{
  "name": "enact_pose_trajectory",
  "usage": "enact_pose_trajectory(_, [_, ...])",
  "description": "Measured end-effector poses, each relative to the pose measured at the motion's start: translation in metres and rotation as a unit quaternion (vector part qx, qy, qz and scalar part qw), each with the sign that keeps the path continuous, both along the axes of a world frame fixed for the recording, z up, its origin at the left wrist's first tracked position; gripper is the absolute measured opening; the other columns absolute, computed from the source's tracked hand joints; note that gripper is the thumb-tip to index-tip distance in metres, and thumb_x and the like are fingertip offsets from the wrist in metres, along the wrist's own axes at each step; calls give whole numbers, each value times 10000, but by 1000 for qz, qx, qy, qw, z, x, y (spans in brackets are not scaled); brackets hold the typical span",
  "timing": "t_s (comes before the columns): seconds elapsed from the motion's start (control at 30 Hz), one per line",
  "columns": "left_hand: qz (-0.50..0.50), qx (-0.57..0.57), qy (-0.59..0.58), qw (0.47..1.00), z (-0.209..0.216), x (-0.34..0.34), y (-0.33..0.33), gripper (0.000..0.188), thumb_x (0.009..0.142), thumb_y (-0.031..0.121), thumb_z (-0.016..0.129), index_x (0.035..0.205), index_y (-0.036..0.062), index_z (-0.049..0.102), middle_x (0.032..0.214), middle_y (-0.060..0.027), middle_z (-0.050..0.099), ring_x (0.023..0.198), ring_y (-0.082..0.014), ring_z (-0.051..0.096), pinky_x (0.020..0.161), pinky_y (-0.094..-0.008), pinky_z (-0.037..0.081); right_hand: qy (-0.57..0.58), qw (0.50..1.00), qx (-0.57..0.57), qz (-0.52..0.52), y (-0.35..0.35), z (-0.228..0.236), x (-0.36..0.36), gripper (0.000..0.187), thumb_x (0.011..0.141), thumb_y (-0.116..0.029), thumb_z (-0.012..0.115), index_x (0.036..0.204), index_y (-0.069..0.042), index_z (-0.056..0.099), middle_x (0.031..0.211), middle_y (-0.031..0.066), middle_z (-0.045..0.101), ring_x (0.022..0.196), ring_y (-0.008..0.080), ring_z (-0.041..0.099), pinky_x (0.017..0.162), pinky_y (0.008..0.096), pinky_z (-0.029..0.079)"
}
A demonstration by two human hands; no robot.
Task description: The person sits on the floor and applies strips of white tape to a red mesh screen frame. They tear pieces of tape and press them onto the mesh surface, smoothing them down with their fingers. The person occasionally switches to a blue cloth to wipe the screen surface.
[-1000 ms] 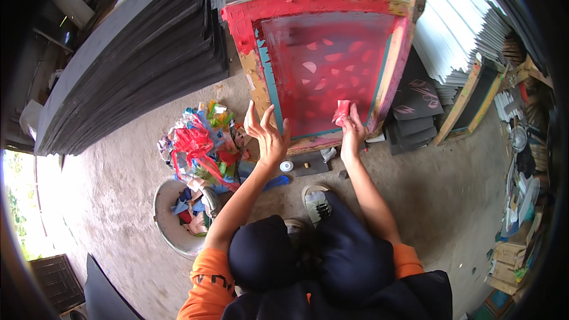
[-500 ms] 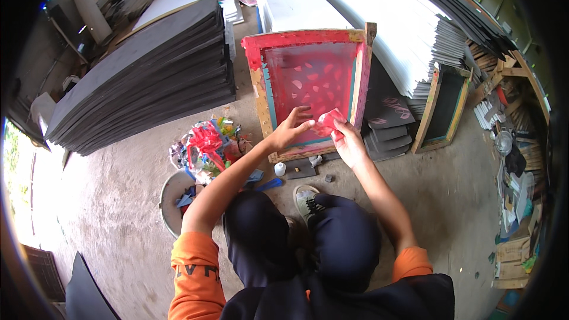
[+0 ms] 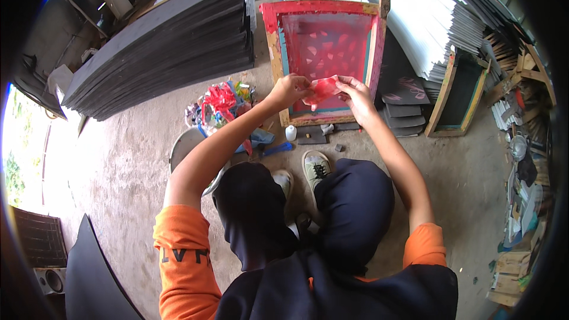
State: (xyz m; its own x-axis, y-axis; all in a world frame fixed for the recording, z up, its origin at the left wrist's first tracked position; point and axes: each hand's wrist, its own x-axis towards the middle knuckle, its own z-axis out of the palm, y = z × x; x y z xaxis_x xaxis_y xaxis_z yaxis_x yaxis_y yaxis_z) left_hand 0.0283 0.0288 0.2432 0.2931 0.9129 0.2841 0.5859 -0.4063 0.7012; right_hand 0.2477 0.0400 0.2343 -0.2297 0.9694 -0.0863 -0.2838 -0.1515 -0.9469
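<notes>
A small red-stained rag (image 3: 325, 88), crumpled and thin, is stretched between my two hands. My left hand (image 3: 291, 90) pinches its left edge, and my right hand (image 3: 357, 94) grips the upper right corner with thumb and fingers. Just behind them a wooden screen-printing frame (image 3: 273, 53) leans upright, its mesh (image 3: 302, 41) smeared with red ink around pale leaf-like shapes. At the frame's foot stand a small white bottle (image 3: 290, 133) and a flat dark block (image 3: 312, 140). A blue tool (image 3: 277, 149) lies nearer my feet.
A heap of colourful scraps (image 3: 220, 102) and a grey bucket (image 3: 184, 145) are at my left. Stacked dark sheets (image 3: 160, 47) fill the left back, white sheets (image 3: 409, 18) the right back. A second frame (image 3: 441, 98) leans at right, beside clutter along the wall (image 3: 521, 160).
My left hand has closed on the rag, which was bunched in my right hand and is now spread between both. The view has tilted, so the frame appears higher and further right.
</notes>
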Motion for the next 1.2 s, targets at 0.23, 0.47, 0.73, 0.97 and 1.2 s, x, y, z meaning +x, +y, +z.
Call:
enact_pose_trajectory(0.23, [24,-58,-32,998,-87,7,16,330,807,324,668,893,9,615,764,-134,666,735,-270,663,671,-332,519,-109,994,-4,13,24,-115,5,136,831,-22,590,964,2,606,848,48,644,747,99,619,661,231,484])
enact_pose_trajectory(0.47, [41,-150,82,984,-185,4,28,172,740,174,632,895,100,627,813,-132,662,787,-324,634,693,-410,510,-288,955,-58,47,22,-221,3,206,807,-24,599,1011,-2,604,899,72,627,817,159,622,736,269,495])
enact_pose_trajectory(0.73, [46,-139,54,988,-189,-10,32,169,777,146,620,911,44,625,827,-133,656,765,-286,639,686,-378,503,-429,903,23,-18,17,-270,18,209,840,-100,573,1035,-43,621,1044,126,550,840,207,614,740,306,494])
enact_pose_trajectory(0.97, [120,-119,59,984,-120,-49,-12,169,779,136,610,917,41,632,881,-126,646,827,-273,630,725,-361,498,-328,933,126,78,42,-179,-47,201,922,-157,484,934,-17,628,770,108,630,663,166,609,645,301,479])
enact_pose_trajectory(1.2, [242,-69,6,968,-46,-155,-119,204,817,181,632,958,34,625,846,-118,664,791,-221,652,705,-328,504,-253,871,270,325,27,-87,-179,170,903,-156,518,946,-35,631,799,86,652,709,137,637,650,280,502])
